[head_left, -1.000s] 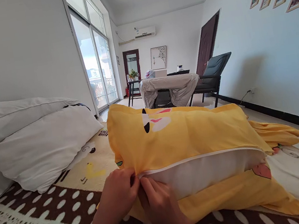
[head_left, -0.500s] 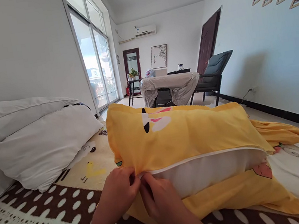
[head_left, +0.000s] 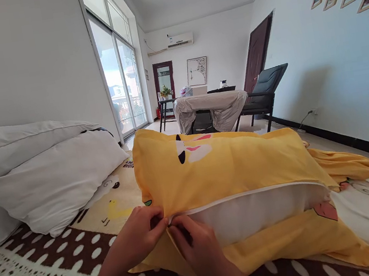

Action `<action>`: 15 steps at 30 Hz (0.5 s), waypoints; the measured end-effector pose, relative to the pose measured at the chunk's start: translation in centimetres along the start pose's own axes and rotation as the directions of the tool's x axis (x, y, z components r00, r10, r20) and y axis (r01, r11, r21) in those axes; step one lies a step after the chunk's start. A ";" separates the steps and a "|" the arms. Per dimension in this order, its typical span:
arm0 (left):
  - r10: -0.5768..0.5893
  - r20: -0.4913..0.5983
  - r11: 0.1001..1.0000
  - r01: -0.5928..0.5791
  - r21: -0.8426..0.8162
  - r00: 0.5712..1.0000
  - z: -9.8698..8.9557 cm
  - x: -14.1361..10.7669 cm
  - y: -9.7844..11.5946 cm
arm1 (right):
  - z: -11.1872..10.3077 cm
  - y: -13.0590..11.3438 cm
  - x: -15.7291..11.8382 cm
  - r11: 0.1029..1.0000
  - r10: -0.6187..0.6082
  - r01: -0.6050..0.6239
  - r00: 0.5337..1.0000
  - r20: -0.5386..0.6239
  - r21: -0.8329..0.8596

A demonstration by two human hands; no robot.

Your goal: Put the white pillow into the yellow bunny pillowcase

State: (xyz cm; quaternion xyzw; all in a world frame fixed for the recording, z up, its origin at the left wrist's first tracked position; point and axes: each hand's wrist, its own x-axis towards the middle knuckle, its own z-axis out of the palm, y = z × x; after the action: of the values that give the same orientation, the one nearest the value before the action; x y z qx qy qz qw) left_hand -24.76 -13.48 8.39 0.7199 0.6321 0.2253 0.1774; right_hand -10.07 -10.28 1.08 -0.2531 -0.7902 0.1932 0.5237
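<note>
Pillowcase (head_left: pixel 234 167), yellow, cartoon-printed, lies on spotted blanket (head_left: pixel 56 244), white pillow (head_left: pixel 252 213) inside. Left hand (head_left: pixel 142 231) and right hand (head_left: pixel 198 243) meet at one end of the opening, fingers of both pinching its edge. Filling looks done; closing looks left, white-trimmed opening gaping along most of its length. Stacked white pillows (head_left: pixel 54 179) near, beyond left hand.

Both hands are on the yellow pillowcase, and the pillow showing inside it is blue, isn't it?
Not blue: the head view shows a white pillow inside. The left hand and right hand are on the yellow pillowcase, just as you said.
</note>
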 end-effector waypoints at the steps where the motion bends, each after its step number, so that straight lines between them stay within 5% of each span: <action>1: -0.005 -0.001 1.000 0.005 0.018 1.000 0.0 0.1 0.0 | 0.0 0.1 0.0 0.999 0.045 -0.046 0.999 0.025 0.028; 7: 0.013 0.038 1.000 -0.014 0.013 0.999 -0.6 -0.2 -0.5 | 0.0 0.3 0.1 0.927 0.275 -0.303 0.950 0.149 0.222; 12: -0.105 0.053 0.994 0.106 -0.014 0.993 -0.5 -0.5 -1.4 | 0.1 0.1 0.1 0.889 0.333 -0.366 0.929 0.159 0.276; 15: -0.071 0.115 0.989 0.085 -0.121 0.991 0.2 0.1 -1.8 | 0.1 0.1 0.3 0.866 0.340 -0.380 0.924 0.176 0.325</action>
State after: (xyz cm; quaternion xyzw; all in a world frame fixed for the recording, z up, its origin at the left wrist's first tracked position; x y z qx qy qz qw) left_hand -26.17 -13.13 7.30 0.6935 0.6336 0.2173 0.2655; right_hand -10.21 -10.05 1.26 -0.2867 -0.7095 0.4402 0.4697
